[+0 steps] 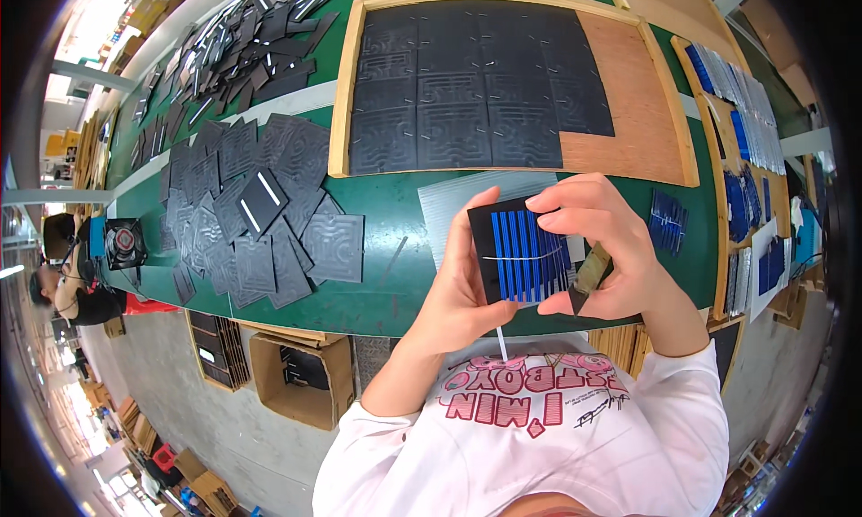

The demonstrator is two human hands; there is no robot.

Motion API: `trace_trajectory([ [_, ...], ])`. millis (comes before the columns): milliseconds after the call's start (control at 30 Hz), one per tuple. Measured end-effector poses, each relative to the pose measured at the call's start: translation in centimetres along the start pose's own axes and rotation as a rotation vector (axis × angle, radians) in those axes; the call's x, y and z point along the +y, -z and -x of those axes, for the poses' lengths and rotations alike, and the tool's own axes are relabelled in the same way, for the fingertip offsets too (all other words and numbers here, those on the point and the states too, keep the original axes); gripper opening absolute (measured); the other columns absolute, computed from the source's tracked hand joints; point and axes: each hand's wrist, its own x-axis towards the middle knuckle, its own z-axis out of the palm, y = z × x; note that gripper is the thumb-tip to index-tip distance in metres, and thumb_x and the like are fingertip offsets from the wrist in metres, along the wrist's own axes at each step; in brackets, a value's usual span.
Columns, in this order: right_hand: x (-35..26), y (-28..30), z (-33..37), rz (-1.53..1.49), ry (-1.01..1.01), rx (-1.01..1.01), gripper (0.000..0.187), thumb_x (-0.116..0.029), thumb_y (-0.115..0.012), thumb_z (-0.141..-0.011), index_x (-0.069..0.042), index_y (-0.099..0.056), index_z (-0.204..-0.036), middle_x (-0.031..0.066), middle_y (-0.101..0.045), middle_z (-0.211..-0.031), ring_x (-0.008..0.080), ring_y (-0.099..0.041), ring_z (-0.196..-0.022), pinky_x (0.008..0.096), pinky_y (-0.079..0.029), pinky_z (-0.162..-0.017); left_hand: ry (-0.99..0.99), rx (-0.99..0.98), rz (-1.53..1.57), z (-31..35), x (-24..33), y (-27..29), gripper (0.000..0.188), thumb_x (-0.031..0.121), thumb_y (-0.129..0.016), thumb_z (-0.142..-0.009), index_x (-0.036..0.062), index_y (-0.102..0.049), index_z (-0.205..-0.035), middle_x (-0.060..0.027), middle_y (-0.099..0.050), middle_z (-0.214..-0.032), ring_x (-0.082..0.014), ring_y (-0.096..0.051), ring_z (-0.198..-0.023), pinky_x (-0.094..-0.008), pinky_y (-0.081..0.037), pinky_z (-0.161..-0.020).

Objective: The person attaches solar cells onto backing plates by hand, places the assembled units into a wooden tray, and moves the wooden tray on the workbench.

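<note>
My left hand [460, 293] grips the left edge of a black square plate [485, 248], with fingers and thumb wrapped round it. Blue strips [519, 252] that look like cut solar cells stand side by side on the plate's face. A thin pale wire [539, 256] crosses them. My right hand [620, 243] closes on the right side of the strips, fingertips at their upper end. A flat olive-brown piece with a dark tip [593, 267] sits between its thumb and fingers; its kind is unclear. Below the plate a thin white stick [502, 345] pokes out.
A wooden frame [339, 127] holding rows of black square tiles lies across the green table [386, 239]. Loose black tiles [269, 221] are piled to the left. A clear ribbed sheet [440, 203] lies under my hands. Blue strips [668, 221] and a wooden tray [718, 158] are at the right.
</note>
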Motion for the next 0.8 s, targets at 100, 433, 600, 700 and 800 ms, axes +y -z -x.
trace_trajectory([
  [100, 0.0, -0.1, 0.0, 0.006, -0.010, -0.004, 0.069, -0.028, -0.091, -0.062, -0.009, -0.061, -0.121, 0.0115, -0.063, -0.120, 0.0308, -0.061, -0.103, 0.0413, -0.051, -0.086, 0.010, -0.003, 0.017, 0.1, 0.1, 0.0, 0.107, -0.023, -0.053, -0.066, 0.0155, -0.011, -0.157, -0.0058, -0.041, -0.138, -0.0142, -0.049, -0.122, -0.0273, -0.049, -0.089],
  [433, -0.3, 0.2, -0.3, 0.086, -0.023, -0.033, 0.068, -0.026, -0.091, -0.060, -0.011, -0.062, -0.120, 0.0081, -0.063, -0.120, 0.0305, -0.061, -0.103, 0.0392, -0.055, -0.079, 0.020, 0.056, 0.020, -0.1, 0.2, -0.4, 0.109, -0.020, -0.061, -0.060, 0.0118, -0.017, -0.155, -0.0104, -0.043, -0.140, -0.0262, -0.049, -0.129, -0.0412, -0.047, -0.103],
  [600, -0.3, 0.3, -0.5, 0.176, -0.008, -0.048, 0.075, -0.015, -0.087, -0.051, -0.015, -0.060, -0.121, 0.0032, -0.062, -0.122, 0.0284, -0.061, -0.104, 0.0328, -0.057, -0.062, 0.047, 0.100, 0.110, 0.0, 0.4, -1.1, 0.111, -0.018, -0.058, -0.060, 0.0148, -0.015, -0.156, -0.0126, -0.045, -0.141, -0.0292, -0.052, -0.129, -0.0445, -0.047, -0.105],
  [700, -0.2, 0.4, -0.5, 0.196, -0.004, -0.109, 0.057, -0.033, -0.087, -0.066, -0.010, -0.064, -0.113, 0.0097, -0.065, -0.119, 0.0309, -0.062, -0.099, 0.0373, -0.056, -0.074, 0.028, 0.057, 0.096, 0.1, 0.2, -0.8, 0.109, -0.022, -0.056, -0.065, 0.0152, -0.010, -0.156, -0.0127, -0.043, -0.140, -0.0282, -0.052, -0.128, -0.0418, -0.049, -0.103],
  [800, -0.2, 0.3, -0.5, 0.194, 0.002, -0.095, 0.058, -0.033, -0.087, -0.066, -0.010, -0.064, -0.113, 0.0095, -0.065, -0.118, 0.0309, -0.062, -0.099, 0.0377, -0.056, -0.075, 0.013, 0.008, 0.107, 0.1, 0.3, -0.8, 0.108, -0.025, -0.053, -0.070, 0.0162, -0.004, -0.157, -0.0126, -0.042, -0.139, -0.0279, -0.052, -0.128, -0.0394, -0.052, -0.100],
])
